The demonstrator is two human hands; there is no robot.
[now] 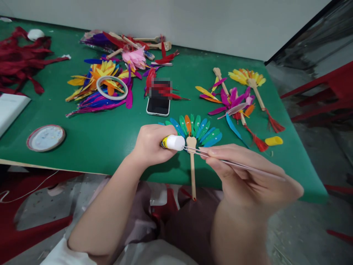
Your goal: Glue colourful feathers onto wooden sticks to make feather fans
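Observation:
My left hand (pixel 151 144) is closed around a white-tipped glue stick (pixel 173 142), held sideways with its tip pointing right. My right hand (pixel 248 173) pinches metal tweezers (pixel 220 159) whose thin tips reach the glue stick's tip. Just behind both lies a feather fan (pixel 197 129) of blue, green and orange feathers on a wooden stick (pixel 192 173) that overhangs the near edge of the green table (pixel 104 140).
A phone (pixel 158 105) lies behind the fan. Loose coloured feathers with a tape ring (pixel 111 87) sit at back left, finished feather fans (pixel 248 79) at right, a yellow cap (pixel 273 140) near them. A round lid (pixel 45 137) and red ribbons (pixel 19 62) lie at left.

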